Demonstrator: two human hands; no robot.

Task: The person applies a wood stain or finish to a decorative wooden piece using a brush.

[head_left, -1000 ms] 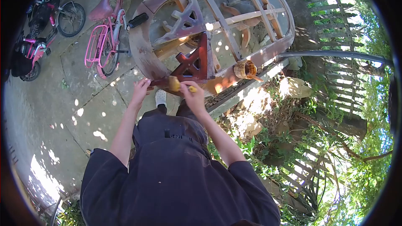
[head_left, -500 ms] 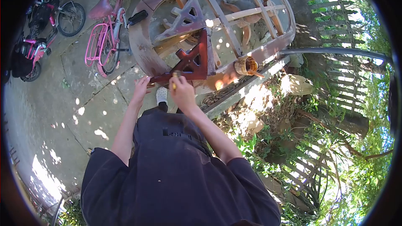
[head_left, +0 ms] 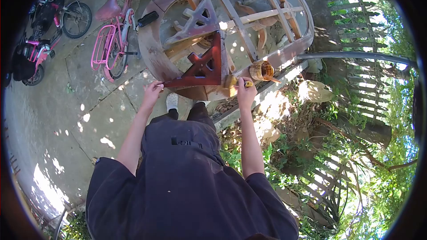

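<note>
Head view: left hand (head_left: pixel 152 95) pinches 1 red bracket (head_left: pixel 209 80); right hand (head_left: pixel 246 94) grips 1 brush (head_left: pixel 231 82), now moved rightward, nearer 1 pot (head_left: pixel 256 71).

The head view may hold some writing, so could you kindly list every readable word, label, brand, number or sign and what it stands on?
No text can be read.
Clothes: dark marks near the waist, possibly letters, too blurred to read.
Brush and pot: no legible label.

The right hand (head_left: pixel 246 94) has carried the brush (head_left: pixel 231 82) rightward, near the cup (head_left: pixel 256 70).
</note>
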